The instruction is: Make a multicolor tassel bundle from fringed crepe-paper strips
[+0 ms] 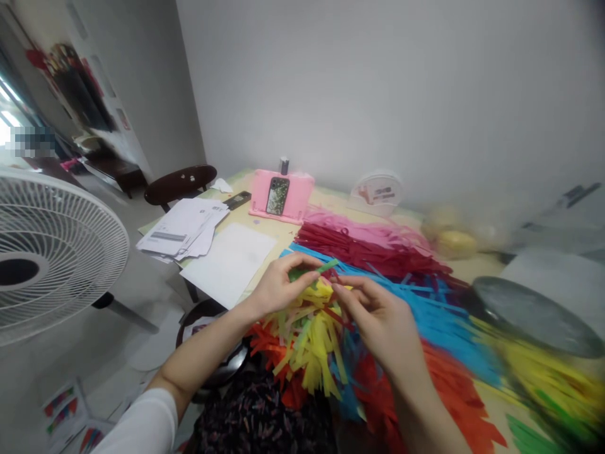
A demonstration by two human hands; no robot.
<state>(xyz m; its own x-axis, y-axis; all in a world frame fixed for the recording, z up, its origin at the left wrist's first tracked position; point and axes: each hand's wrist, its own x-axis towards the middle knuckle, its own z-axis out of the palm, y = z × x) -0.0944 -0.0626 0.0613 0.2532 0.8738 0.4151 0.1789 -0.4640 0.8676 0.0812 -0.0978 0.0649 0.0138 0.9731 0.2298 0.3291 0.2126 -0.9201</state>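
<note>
My left hand (pixel 281 287) pinches a green paper strip (pixel 326 267) above a bunch of yellow, green and orange paper strips (pixel 309 340). My right hand (pixel 378 318) is beside it, fingers curled with the tips pinching at the top of the same bunch. Both hands meet over the near edge of the table (pixel 265 230). Rows of cut paper strips lie spread on the table: pink (pixel 359 230), dark red (pixel 373 252), blue (pixel 425 302), orange-red (pixel 454 391) and yellow (pixel 543 372).
A pink stand (pixel 300 189) holding a phone (pixel 277 195) stands at the back. White sheets (pixel 231 261) and printed papers (pixel 182 233) lie at left, a dark phone (pixel 237 200) beyond. A white fan (pixel 51 252) stands left. A dark chair (pixel 179 183) and a grey lid (pixel 534 315) are also near.
</note>
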